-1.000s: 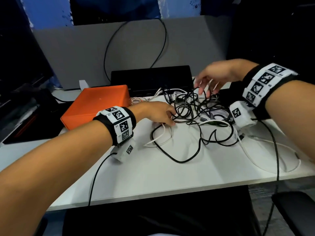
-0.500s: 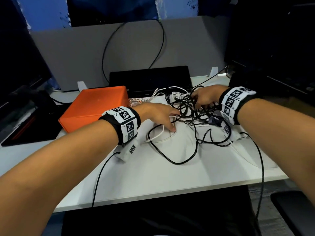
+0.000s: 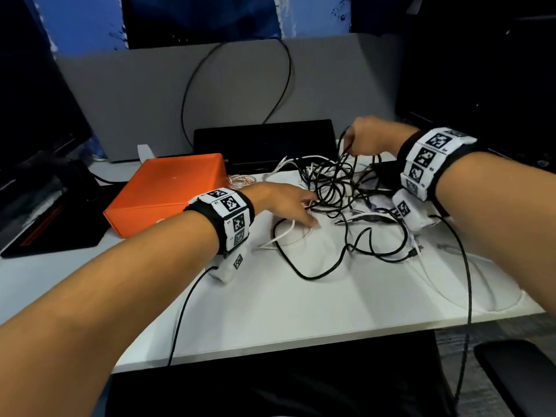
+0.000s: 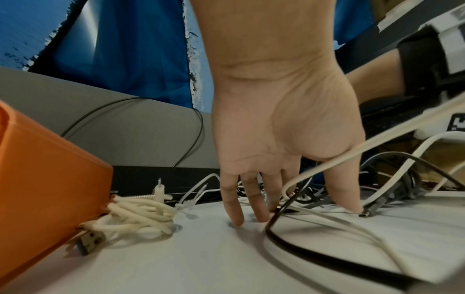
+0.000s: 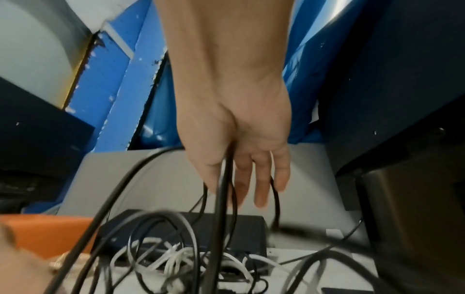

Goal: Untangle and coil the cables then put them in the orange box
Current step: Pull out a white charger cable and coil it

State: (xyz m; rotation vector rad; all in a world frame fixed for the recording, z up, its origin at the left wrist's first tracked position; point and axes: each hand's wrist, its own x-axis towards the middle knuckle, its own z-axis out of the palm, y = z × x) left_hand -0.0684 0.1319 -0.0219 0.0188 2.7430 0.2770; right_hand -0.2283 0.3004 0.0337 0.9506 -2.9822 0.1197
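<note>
Mostly unreadable: no legible writing, only square black-and-white marker patterns on wristbands (image 3: 231, 216). Left hand (image 3: 282, 203) mid-worktop, fingers straight, tips (image 4: 236, 216) pressing white desk (image 3: 270, 302) beside black cable. Only left wrist view shows coiled white cable (image 4: 135, 216) against orange box (image 3: 168, 191). Tangle of cables (image 3: 340, 191) toward far edge. Right hand (image 3: 368, 136) farther, lifted, gripping black cable (image 5: 224, 191) between thumb and fingers.
</note>
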